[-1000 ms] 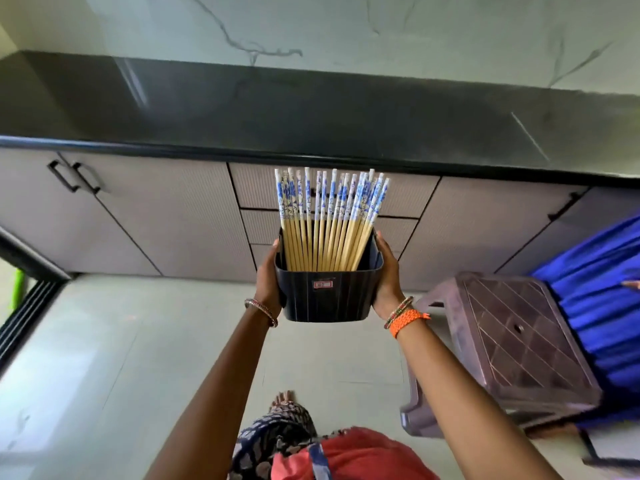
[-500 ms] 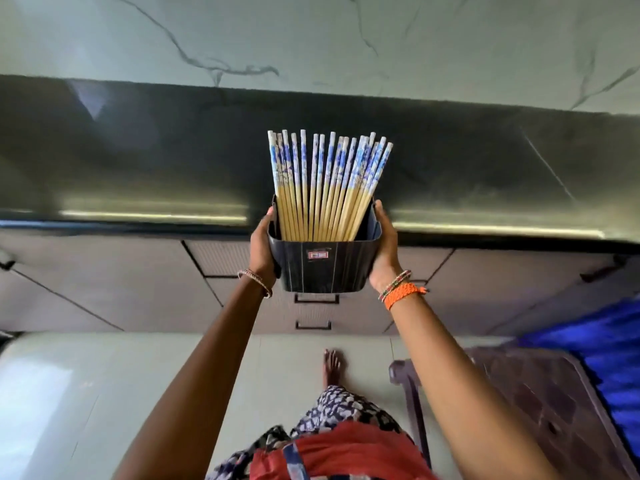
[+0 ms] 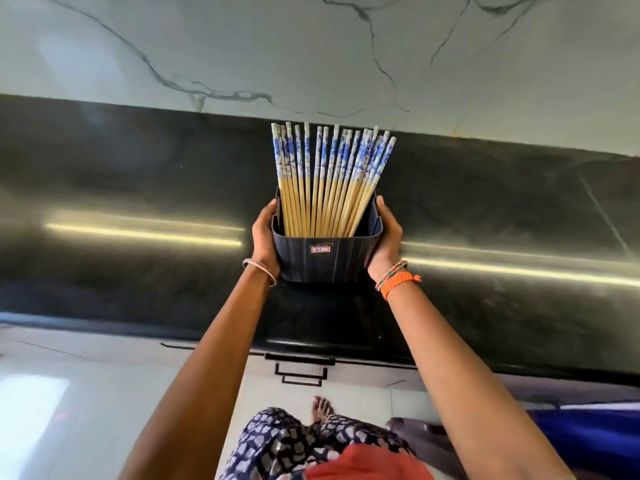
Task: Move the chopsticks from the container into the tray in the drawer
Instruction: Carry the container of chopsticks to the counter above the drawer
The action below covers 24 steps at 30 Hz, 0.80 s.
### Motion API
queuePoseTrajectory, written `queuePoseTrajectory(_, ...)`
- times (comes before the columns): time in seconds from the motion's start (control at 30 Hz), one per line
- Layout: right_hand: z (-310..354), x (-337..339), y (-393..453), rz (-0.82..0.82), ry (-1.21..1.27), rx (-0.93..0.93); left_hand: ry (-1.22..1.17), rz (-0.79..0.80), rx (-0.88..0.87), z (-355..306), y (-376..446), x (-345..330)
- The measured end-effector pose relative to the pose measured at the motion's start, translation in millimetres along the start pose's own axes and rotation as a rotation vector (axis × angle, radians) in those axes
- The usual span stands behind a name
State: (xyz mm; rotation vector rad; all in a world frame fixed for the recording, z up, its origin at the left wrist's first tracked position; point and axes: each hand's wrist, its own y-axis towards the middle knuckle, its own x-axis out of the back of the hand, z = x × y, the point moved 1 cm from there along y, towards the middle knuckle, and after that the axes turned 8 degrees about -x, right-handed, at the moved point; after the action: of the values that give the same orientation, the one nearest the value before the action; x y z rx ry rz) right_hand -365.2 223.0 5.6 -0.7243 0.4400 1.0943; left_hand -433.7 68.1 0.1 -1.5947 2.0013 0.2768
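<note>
Nearest the camera are a red and patterned garment (image 3: 311, 445), a bare foot (image 3: 320, 408) on the pale floor (image 3: 69, 393), and drawer handles (image 3: 300, 370) on the cabinet front just under the table edge. Both forearms reach up from here over the black, glossy table (image 3: 138, 209).

The left hand (image 3: 265, 233) and the right hand (image 3: 386, 237) hold the container (image 3: 325, 258) between them, one on each side wall; the fingers are curled round its sides and clamped on it, with thumbs at the rim. Bangles sit on the left wrist, and bangles with an orange braided band (image 3: 400, 282) on the right.

The container is dark, ribbed plastic, roughly square, with a small label on its near face. It is over the middle of the table; whether its base touches the surface I cannot tell.

The chopsticks (image 3: 332, 181) stand upright inside it, fanning slightly to the right: pale wood below, white with blue pattern at the upper ends.

Beyond is a white marble-veined wall (image 3: 311, 46).
</note>
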Motion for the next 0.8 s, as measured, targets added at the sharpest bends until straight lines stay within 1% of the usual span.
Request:
queuePoseTrajectory(0.2, 0, 8, 33, 0.0, 0.028, 0.044, 0.04, -0.029, 0.007, 8, 31, -1)
queuePoseTrajectory(0.33, 2, 14, 47, -0.047, -0.041, 0.079, 0.042, -0.073, -0.029, 14, 41, 1)
queuePoseTrajectory(0.43, -5, 21, 53, -0.081, -0.089, 0.066, 0.092, -0.107, -0.057, 20, 44, 3)
queuePoseTrajectory(0.57, -12, 27, 57, -0.075, -0.101, 0.038, -0.007, -0.122, -0.032, 21, 43, 4)
queuePoseTrajectory(0.63, -12, 29, 59, -0.076, -0.099, 0.038, -0.054, -0.145, -0.058, 19, 43, 2)
queuePoseTrajectory(0.73, -13, 35, 56, -0.064, -0.112, 0.09, -0.15, -0.214, -0.104, 11, 38, 6)
queuePoseTrajectory(0.8, -12, 40, 50, -0.098, -0.168, 0.161, -0.178, -0.241, -0.11, 6, 32, 15)
